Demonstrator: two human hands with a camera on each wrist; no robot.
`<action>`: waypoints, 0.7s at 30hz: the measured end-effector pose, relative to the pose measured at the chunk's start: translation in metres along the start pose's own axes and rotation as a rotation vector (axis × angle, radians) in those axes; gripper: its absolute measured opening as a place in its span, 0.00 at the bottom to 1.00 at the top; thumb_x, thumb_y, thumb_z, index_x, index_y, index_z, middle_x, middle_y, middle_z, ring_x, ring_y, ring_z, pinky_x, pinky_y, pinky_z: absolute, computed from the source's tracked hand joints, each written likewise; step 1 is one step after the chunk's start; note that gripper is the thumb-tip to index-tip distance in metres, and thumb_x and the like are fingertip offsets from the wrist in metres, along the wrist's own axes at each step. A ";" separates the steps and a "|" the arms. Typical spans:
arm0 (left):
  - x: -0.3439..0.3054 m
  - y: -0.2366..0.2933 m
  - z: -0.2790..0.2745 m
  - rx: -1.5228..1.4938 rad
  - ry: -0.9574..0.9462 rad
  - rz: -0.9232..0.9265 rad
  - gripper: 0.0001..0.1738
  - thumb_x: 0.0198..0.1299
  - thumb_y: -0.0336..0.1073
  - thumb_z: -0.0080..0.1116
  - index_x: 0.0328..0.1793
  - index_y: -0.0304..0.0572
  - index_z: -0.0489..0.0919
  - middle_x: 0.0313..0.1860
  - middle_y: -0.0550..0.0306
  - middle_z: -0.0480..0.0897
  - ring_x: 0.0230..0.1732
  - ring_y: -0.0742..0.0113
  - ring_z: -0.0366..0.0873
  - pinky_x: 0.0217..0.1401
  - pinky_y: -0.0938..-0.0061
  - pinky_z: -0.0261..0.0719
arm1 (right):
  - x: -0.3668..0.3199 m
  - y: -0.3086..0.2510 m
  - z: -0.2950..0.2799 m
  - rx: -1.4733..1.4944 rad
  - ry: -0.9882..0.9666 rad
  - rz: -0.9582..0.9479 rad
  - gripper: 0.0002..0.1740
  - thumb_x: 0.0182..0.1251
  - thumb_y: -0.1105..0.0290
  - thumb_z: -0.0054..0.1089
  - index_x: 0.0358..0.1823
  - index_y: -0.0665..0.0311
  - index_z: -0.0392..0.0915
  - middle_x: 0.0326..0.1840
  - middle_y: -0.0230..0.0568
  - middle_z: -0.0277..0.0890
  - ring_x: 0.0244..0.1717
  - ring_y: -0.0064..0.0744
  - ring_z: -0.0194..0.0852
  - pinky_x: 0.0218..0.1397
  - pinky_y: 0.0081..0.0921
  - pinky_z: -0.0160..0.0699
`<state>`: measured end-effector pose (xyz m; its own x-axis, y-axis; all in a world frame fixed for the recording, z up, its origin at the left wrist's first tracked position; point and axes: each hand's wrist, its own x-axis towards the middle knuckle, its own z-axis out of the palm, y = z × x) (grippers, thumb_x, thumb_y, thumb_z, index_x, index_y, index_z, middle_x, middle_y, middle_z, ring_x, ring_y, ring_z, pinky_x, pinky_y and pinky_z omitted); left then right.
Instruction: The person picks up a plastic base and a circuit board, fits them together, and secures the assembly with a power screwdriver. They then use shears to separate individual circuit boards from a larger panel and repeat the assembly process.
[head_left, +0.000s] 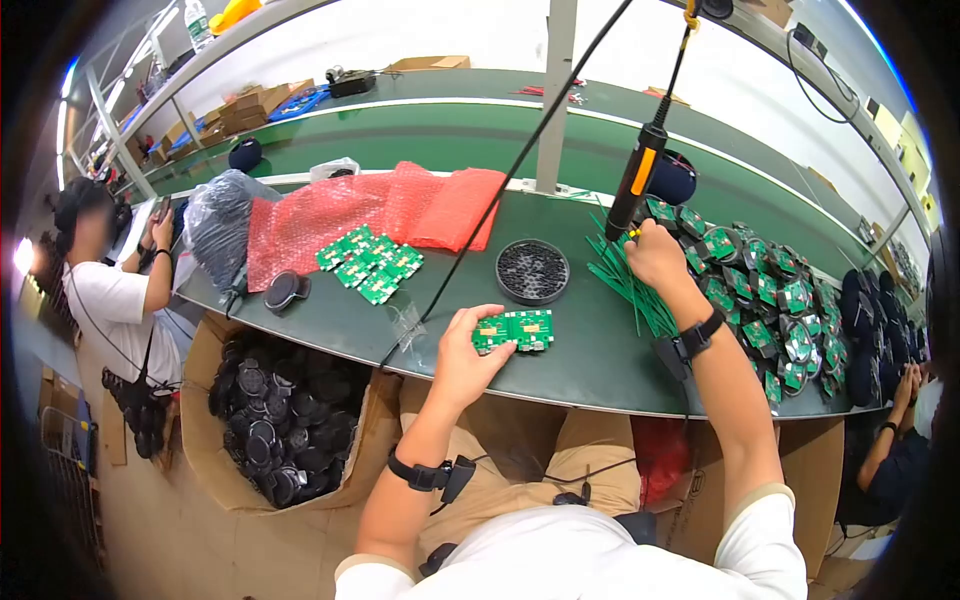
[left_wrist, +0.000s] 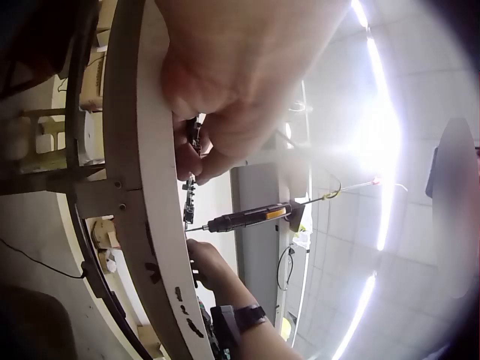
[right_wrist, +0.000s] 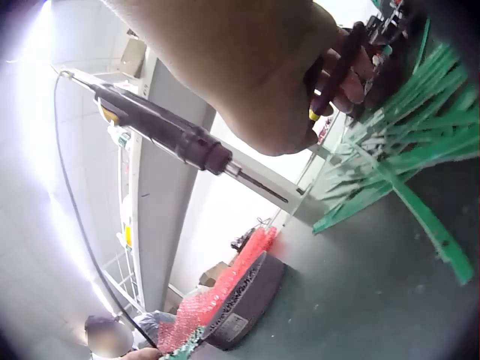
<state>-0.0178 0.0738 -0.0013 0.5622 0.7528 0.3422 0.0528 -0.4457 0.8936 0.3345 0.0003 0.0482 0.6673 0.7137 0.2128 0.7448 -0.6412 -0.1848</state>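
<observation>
My left hand point(head_left: 462, 358) pinches a green circuit board point(head_left: 532, 328) between thumb and fingers, low over the front of the green table. In the left wrist view the board point(left_wrist: 189, 201) shows edge-on. My right hand point(head_left: 658, 256) curls around a dark-handled tool point(right_wrist: 341, 71) with a yellow end, whose kind I cannot tell; its far part is hidden by the fingers. Below that hand lies a heap of thin green strips point(right_wrist: 420, 142). An electric screwdriver point(head_left: 637, 180) hangs bit-down from a cord, right beside the right hand. A round black tray point(head_left: 533, 271) full of small dark pieces sits between the hands.
Several circuit boards point(head_left: 370, 262) lie by red bubble wrap point(head_left: 370, 215) on the left. Many round parts with green boards point(head_left: 770, 290) fill the right side. A carton point(head_left: 200, 430) of black round parts stands below the table. Another person point(head_left: 120, 290) is at far left.
</observation>
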 end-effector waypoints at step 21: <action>0.000 -0.003 0.005 -0.234 -0.021 -0.151 0.20 0.68 0.20 0.63 0.66 0.34 0.78 0.52 0.53 0.84 0.41 0.70 0.88 0.35 0.78 0.86 | 0.018 -0.033 0.052 0.054 0.156 -0.311 0.20 0.64 0.54 0.71 0.53 0.56 0.84 0.54 0.52 0.84 0.56 0.56 0.84 0.57 0.50 0.84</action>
<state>-0.0140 0.0735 -0.0056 0.5796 0.7909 0.1963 -0.0532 -0.2036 0.9776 0.3218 0.0491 0.0078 0.4025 0.8185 0.4100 0.9144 -0.3806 -0.1380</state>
